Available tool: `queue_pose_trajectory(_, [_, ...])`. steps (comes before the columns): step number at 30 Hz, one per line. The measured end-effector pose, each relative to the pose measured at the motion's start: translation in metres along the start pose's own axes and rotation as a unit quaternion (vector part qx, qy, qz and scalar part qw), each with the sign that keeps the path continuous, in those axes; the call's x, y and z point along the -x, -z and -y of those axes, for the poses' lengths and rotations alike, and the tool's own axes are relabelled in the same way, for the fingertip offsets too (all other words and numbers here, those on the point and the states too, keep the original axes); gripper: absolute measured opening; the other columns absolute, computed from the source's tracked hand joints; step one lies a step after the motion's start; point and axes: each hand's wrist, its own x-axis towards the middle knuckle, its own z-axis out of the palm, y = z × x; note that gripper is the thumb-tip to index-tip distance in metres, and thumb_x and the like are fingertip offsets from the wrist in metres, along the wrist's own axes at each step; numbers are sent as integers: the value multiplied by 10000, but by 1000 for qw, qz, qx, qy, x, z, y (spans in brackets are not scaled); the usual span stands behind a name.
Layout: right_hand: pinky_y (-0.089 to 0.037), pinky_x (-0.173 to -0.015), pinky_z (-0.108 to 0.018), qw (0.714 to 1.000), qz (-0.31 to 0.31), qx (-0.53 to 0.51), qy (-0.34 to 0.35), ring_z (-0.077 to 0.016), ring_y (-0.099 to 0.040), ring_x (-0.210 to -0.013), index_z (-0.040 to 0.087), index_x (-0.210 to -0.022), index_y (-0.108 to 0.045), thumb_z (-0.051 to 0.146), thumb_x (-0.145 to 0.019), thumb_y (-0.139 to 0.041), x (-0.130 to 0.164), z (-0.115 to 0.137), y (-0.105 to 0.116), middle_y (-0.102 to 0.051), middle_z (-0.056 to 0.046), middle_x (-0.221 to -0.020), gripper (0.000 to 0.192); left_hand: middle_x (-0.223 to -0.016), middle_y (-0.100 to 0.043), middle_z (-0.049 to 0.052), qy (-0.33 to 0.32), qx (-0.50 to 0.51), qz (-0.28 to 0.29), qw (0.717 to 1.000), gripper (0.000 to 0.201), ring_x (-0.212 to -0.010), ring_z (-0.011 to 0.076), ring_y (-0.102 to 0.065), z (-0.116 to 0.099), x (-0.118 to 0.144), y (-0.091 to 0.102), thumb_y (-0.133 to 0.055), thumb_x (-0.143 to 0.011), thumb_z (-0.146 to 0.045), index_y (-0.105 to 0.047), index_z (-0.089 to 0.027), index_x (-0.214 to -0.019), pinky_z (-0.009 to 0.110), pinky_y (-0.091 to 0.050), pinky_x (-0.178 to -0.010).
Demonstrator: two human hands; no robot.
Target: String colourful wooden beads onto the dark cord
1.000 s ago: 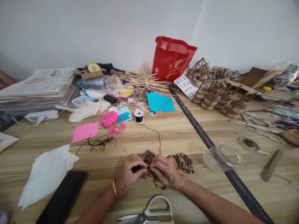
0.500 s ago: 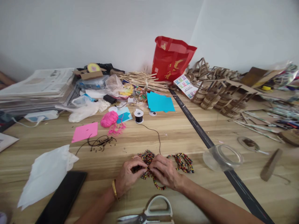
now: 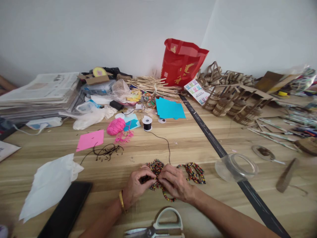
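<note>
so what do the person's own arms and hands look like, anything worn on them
Both forearms are bare, with no sleeves in view. The left hand has a plain gold-coloured bangle around its wrist. The right hand shows no ring, watch or band, and neither hand is gloved.

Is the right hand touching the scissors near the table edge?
Apart. The head view shows bare wood between the right hand, which rests on the beads, and the scissors lying nearer the person.
</note>
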Motion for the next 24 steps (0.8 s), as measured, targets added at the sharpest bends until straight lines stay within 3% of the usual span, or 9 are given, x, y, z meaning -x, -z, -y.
queue_pose_trajectory(24, [-452,-633,-267,1000,1,9,10,-173,-546,-738,178,-920,-585,204,-960,-451,-1,1,0,-627,-68,-821,143,-664,-699,48,-3,-11,0,1000,89,-694,193,-630,-2,-1,-1,-717,-769,-222,-714,-163,-701,342,-483,-744])
